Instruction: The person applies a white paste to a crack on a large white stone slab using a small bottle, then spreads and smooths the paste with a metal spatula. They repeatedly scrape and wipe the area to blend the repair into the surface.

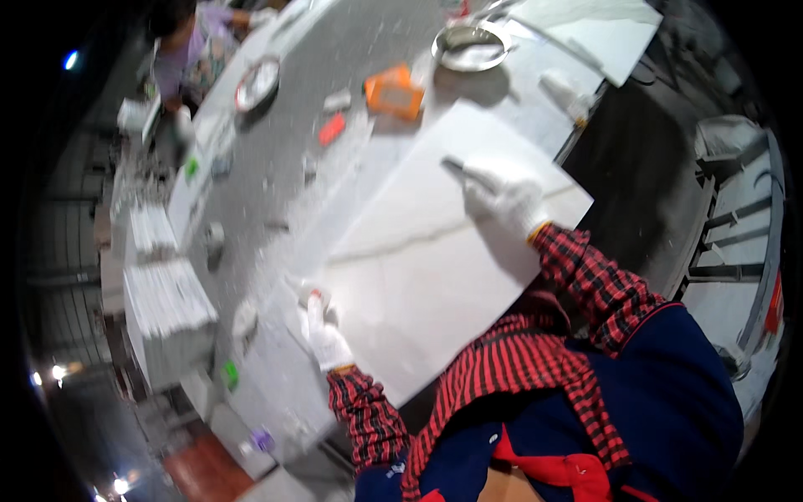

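Observation:
A large white slab with a grey-brown vein [410,309] lies across the work table in front of me. Over its far right part is my right hand [506,201] in a white knit glove, closed round a slim tool with a dark tip [452,162]. Whether that is a blade or a pen I cannot tell. My left hand [326,337], gloved too, is at the slab's left edge. Its fingers are bent around a small whitish thing with a reddish spot [314,294], too blurred to name.
Farther along the table are orange boxes [395,94], a red block [332,129], a metal bowl [473,60] and a round dish [257,84]. A white bottle [569,99] lies at the far right edge. Stacked slabs [171,297] stand left; another person [192,54] works opposite.

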The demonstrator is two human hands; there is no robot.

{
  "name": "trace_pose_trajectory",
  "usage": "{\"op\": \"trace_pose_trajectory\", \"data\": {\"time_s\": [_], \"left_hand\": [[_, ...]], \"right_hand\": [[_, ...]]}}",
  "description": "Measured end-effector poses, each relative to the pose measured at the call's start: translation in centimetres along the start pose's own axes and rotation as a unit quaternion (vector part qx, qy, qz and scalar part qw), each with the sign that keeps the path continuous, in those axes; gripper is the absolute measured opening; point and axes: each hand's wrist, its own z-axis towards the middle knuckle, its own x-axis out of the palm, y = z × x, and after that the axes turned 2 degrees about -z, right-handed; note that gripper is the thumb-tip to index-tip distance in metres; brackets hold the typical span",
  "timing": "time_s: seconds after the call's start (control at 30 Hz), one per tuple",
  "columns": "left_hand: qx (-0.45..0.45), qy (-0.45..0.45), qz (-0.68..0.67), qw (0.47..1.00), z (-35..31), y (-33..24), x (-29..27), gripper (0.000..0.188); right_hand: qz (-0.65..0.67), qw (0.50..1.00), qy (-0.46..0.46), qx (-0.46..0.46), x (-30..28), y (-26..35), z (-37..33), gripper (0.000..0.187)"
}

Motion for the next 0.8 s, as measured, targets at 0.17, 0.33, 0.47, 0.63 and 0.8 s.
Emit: {"op": "trace_pose_trajectory", "data": {"time_s": [0.17, 0.33, 0.47, 0.63, 0.8], "left_hand": [[0.097, -0.085, 0.059, 0.99, 10.4, 1.8, -2.3, 0.055], [0.164, -0.031, 0.262, 0.95, 18.3, 1.0, 2.3, 0.048], [0.106, 0.002, 0.175, 0.979, 23.3, 2.2, 4.8, 0.043], [0.129, -0.05, 0.414, 0.9, 23.1, 3.7, 7.5, 0.057], [0.091, -0.087, 0.461, 0.879, 22.9, 3.4, 5.9, 0.047]], "right_hand": [[0.003, 0.999, -0.023, -0.046, 2.6, 0.0, 0.1, 0.031], [-0.002, 0.999, 0.028, -0.015, -0.7, -0.1, 0.0, 0.043], [-0.009, 0.999, 0.048, -0.019, -1.3, -1.0, 0.6, 0.042], [-0.064, 0.996, 0.054, 0.033, -1.0, -1.7, -0.3, 0.037], [-0.077, 0.995, 0.054, 0.013, 0.6, -1.5, -0.5, 0.038]]}}
